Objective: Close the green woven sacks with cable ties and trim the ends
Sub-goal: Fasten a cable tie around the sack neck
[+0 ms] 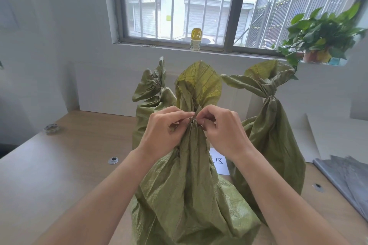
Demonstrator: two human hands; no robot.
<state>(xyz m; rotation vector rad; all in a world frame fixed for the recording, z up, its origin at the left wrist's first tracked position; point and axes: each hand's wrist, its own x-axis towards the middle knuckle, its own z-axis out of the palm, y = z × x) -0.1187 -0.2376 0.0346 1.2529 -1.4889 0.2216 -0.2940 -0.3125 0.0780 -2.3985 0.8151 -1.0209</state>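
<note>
A green woven sack (191, 195) stands upright in front of me on the wooden table (59, 165), its neck gathered and its mouth fanned open above. My left hand (165, 131) and my right hand (221, 129) meet at the neck, fingers curled, pinching a thin pale cable tie (194, 120) wrapped around the bunched fabric. Most of the tie is hidden by my fingers. Two more green sacks stand behind: one at the back left (151, 93) and one at the right (272, 125), both cinched at the neck.
A white paper label (220, 163) lies on the table between the sacks. Grey folded sheets (350, 181) lie at the right edge. A roll of tape (52, 128) sits far left. A yellow bottle (196, 39) and a potted plant (318, 40) stand on the windowsill.
</note>
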